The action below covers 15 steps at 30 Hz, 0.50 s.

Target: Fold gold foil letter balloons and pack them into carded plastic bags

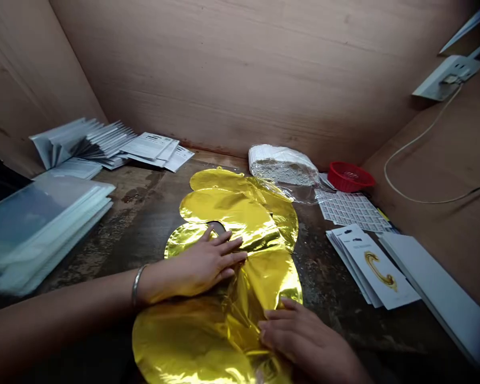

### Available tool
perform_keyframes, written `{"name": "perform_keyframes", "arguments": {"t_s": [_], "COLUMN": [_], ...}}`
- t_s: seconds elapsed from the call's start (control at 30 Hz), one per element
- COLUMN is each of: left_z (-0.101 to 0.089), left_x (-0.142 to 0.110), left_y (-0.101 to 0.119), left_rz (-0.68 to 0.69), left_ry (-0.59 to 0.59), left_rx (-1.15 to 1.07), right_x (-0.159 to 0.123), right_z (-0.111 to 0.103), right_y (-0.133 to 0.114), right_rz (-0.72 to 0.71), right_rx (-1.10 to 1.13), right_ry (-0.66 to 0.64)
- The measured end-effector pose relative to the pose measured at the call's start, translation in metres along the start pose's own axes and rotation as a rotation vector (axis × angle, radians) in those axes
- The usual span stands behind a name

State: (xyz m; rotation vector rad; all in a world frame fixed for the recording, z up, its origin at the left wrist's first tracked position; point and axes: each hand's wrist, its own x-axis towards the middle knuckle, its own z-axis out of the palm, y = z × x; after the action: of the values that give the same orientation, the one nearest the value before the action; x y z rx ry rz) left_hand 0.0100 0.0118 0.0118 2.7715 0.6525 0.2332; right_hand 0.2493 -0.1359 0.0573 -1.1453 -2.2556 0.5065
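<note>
Resting left hand [202, 266] flat and spread on gold foil [232, 205] at worktop [318, 285] centre; resting right hand [304, 336] on foil's lower right edge, cannot tell whether pinching. Risking creases from pressing over crumpled middle, or tearing from uneven dragging.

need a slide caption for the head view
Left hand and right hand on gold foil, with cards alongside.

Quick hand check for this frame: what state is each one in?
Left hand: open, fingers spread, palm down on the gold foil.
Right hand: fingers on the same foil; whether they pinch it cannot be told.
</note>
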Motion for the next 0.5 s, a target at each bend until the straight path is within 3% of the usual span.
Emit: {"name": "perform_keyframes", "arguments": {"t_s": [0.07,0.13,0.23,0.4,0.5], "left_z": [-0.004,-0.016,-0.026,-0.002,0.007], "left_x": [0.005,0.011,0.024,0.038,0.029], "left_y": [-0.016,-0.029,-0.025,0.011,0.025], "left_rz": [-0.030,-0.078,-0.031,0.244,0.353], "left_ry": [-0.010,0.068,0.189,-0.069,-0.094], "left_rx": [-0.015,-0.042,-0.102,-0.125,-0.149], "right_x": [0.000,-0.003,-0.002,0.015,0.016], "right_z": [0.007,0.011,0.016,0.014,0.001], "right_y": [0.003,0.007,0.006,-0.008,-0.011], "right_rz": [-0.103,-0.138,-0.162,-0.159,-0.128], "right_rx": [-0.035,-0.046,-0.056,0.044,0.138], "right_ry": [0.044,0.064,-0.016,-0.062,-0.177]}}
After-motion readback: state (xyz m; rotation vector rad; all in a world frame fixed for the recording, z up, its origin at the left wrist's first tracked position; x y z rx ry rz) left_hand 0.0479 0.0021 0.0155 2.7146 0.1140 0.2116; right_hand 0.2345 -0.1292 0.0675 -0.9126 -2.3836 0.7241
